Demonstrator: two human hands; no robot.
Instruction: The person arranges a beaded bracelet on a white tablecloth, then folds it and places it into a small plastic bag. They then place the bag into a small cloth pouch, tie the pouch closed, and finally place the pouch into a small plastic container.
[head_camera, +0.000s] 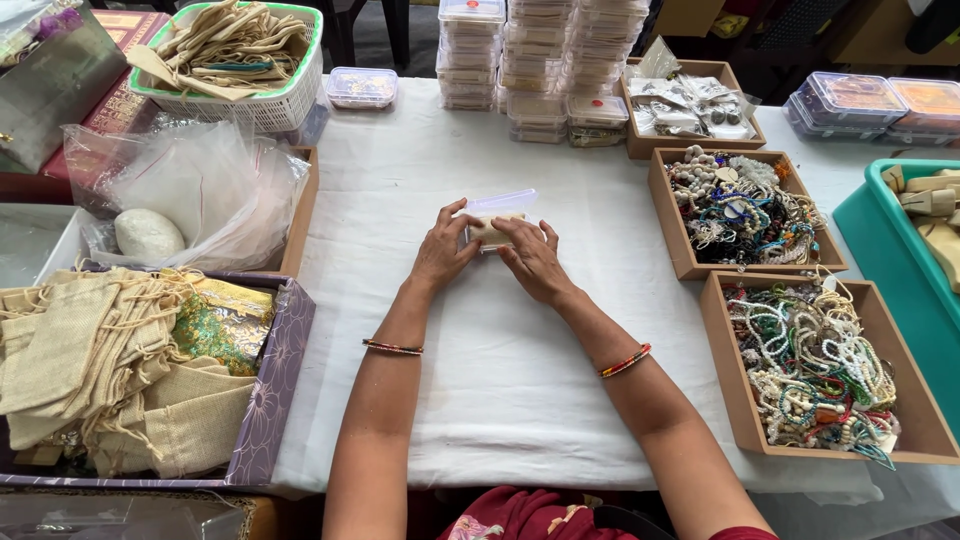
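Note:
A small clear plastic box (497, 210) with its lid raised sits on the white tablecloth (500, 400) at the centre. It holds a beige cloth pouch. My left hand (443, 250) grips the box's left side. My right hand (532, 260) covers its right side and front, fingers pressing on the pouch. Each wrist wears a beaded bangle.
Two wooden trays of bead jewellery (745, 210) (815, 365) stand at the right. Stacks of clear boxes (540, 60) line the back. A box of beige pouches (120, 370), plastic bags (190, 190) and a basket of pouches (235, 55) sit left. A teal tray (900, 260) is far right.

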